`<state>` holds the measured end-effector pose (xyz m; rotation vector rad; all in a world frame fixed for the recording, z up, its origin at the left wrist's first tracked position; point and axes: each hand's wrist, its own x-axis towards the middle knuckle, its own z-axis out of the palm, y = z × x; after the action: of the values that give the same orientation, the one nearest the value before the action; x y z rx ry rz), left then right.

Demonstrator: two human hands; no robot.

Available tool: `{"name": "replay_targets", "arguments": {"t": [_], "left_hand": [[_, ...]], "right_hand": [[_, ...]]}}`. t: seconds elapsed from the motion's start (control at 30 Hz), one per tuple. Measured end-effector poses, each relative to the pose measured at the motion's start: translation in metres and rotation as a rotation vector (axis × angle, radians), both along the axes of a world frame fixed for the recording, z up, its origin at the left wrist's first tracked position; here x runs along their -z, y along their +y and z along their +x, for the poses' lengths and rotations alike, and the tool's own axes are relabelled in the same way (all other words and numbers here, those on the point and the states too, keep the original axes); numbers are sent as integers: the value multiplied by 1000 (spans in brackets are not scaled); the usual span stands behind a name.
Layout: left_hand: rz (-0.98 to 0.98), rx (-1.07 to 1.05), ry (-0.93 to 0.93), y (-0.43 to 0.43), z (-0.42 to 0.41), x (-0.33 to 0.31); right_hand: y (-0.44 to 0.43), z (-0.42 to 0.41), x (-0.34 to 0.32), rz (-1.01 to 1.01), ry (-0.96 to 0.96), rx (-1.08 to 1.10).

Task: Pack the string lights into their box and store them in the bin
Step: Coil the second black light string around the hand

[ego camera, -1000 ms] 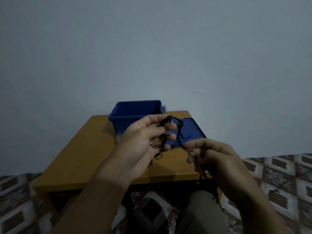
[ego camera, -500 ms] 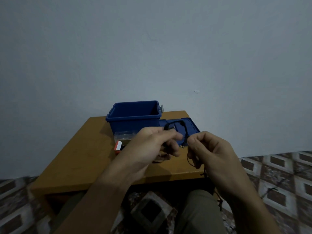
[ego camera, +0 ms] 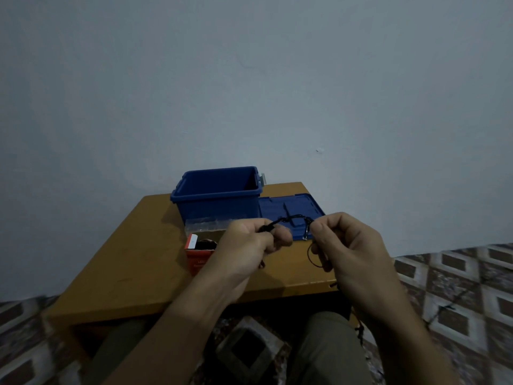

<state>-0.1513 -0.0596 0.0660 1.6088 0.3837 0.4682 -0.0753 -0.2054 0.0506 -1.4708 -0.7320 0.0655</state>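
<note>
A: Which step are we at?
B: Coiling, I'd say. The left hand [ego camera: 249, 243] has its fingers curled tight round a bunch of the string lights [ego camera: 294, 217]. The right hand [ego camera: 349, 245] pinches the same cord w/ thumb + forefinger, other fingers folded in. A short black arc runs btwn the two hands, above the worktop [ego camera: 125, 262].
A: Rest of the cord?
B: A small loop hangs under the right hand, and a tail drops past the worktop's front edge twd the floor. Can't see where it ends.
A: Box? Bin?
B: The red box [ego camera: 198, 258] stands open on the worktop, partly hidden behind the left hand. Something dark inside, can't tell what. The blue bin [ego camera: 216, 201] is behind it, open, w/ its lid [ego camera: 288, 209] flat beside it on the right.
A: Next?
B: Prob. another wrap. Right feeds slack over, left must clamp the bundle so the loops don't spring. The tail needs drawing up w/o snagging on the edge. Boxing comes after.
</note>
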Motion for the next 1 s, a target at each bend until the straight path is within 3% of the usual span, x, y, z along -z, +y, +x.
{"name": "replay_targets", "arguments": {"t": [0.13, 0.3, 0.6, 0.87, 1.0], "left_hand": [[-224, 137, 36, 0, 0, -6], [-292, 259, 210, 1, 0, 0], [-100, 428, 506, 1, -5, -3], [-147, 542, 542, 5, -8, -5], [-277, 888, 432, 13, -12, -6]], "right_hand": [[1, 1, 0, 17, -6, 18], [1, 3, 2, 108, 3, 90], [2, 12, 7, 239, 101, 116], [1, 18, 9, 288, 119, 156], [4, 20, 16, 221, 94, 164]]}}
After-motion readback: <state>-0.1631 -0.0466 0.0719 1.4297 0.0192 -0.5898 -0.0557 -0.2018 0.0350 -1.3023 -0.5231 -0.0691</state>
